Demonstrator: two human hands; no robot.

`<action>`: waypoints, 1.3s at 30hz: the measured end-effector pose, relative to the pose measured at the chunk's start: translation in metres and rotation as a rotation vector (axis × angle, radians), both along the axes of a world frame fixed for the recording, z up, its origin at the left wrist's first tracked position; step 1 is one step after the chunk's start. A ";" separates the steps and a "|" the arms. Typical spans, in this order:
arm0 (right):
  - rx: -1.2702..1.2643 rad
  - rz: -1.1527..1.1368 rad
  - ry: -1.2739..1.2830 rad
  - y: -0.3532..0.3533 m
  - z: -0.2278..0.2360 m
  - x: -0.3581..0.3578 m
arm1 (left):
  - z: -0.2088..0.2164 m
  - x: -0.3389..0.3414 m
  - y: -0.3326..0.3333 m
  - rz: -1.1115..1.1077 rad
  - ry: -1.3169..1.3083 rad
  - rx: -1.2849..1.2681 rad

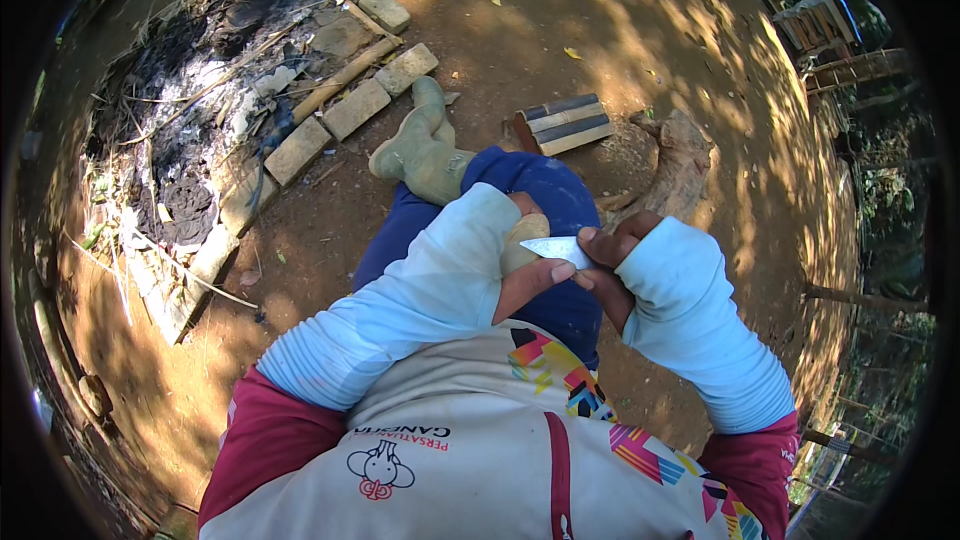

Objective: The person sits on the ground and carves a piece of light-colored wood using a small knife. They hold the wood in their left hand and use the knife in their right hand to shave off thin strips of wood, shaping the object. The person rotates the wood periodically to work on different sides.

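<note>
Over my lap, my left hand (pixel 530 285) is closed around a tan, rounded piece (pixel 517 246) whose kind I cannot make out. Its thumb lies against the lower edge of a short, pointed knife blade (pixel 552 249). My right hand (pixel 612 265) grips the knife at its other end, and the fingers hide the handle. The bright blade points left and crosses in front of the tan piece. Pale blue sleeves cover both forearms up to the hands.
Olive boots (pixel 425 145) rest on the dirt ground ahead. To the left lies an ash pit edged with bricks (pixel 357 110) and littered with sticks. A small slatted wooden stool (pixel 565 124) and a log (pixel 680 168) are beyond my knees.
</note>
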State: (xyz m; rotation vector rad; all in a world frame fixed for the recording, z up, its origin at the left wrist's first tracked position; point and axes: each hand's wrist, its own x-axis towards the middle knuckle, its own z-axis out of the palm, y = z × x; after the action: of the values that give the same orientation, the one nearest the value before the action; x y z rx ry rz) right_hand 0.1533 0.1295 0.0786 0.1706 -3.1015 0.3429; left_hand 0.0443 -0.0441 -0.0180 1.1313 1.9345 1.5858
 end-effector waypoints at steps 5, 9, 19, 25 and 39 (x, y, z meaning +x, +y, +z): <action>-0.007 0.012 -0.035 0.004 0.003 -0.001 | -0.006 0.003 0.003 0.052 0.064 0.102; 0.018 0.031 0.003 0.005 0.000 -0.001 | 0.004 -0.001 0.002 -0.028 0.017 -0.072; 0.079 0.040 0.012 0.003 0.001 -0.004 | -0.008 0.001 0.002 0.040 0.010 0.002; 0.078 0.037 0.018 0.002 0.001 -0.005 | -0.004 0.001 0.002 0.030 -0.047 -0.037; 0.012 -0.067 0.107 -0.005 -0.009 -0.002 | -0.018 0.003 0.008 0.033 -0.142 -0.027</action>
State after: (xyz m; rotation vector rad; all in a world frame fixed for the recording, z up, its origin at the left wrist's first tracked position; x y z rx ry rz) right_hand 0.1518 0.1241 0.0701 0.0822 -2.9958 0.3024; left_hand 0.0478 -0.0364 -0.0358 0.9544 1.8847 1.6065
